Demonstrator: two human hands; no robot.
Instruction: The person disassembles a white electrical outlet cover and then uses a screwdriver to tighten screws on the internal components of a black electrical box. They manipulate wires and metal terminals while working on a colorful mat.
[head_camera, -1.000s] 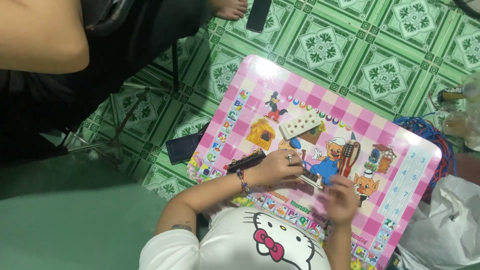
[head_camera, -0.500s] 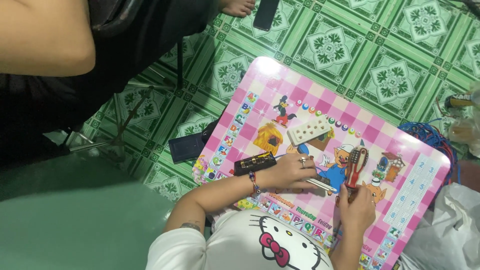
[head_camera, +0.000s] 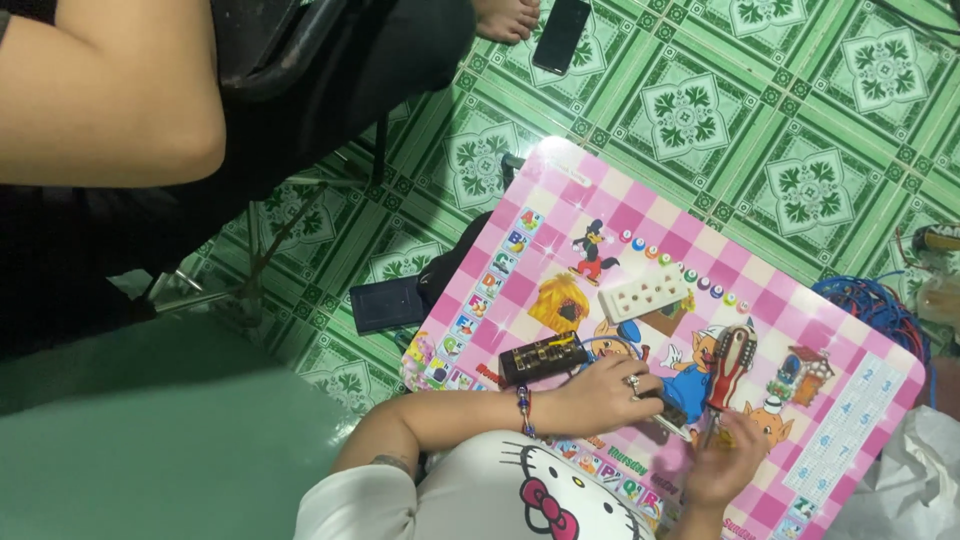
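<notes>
Low in the frame, the left hand (head_camera: 600, 395) curls over a small dark part (head_camera: 668, 410) on the pink checkered cartoon-print bench (head_camera: 850, 400). The right hand (head_camera: 722, 462), fingers loosely bent, pinches the red-handled screwdriver (head_camera: 728, 362). A black rectangular component (head_camera: 542, 358) lies just left; a white socket strip (head_camera: 642, 296) sits above.

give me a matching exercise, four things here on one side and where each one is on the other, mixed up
Things:
1. phone
2. socket strip
3. screwdriver
4. blue cable

Places:
a. on the table, by the right hand
b. on the floor, off the table's right edge
c. on the floor, beside a bare foot
d. on the table, beyond the left hand

Pairs: 1-c, 2-d, 3-a, 4-b
</notes>
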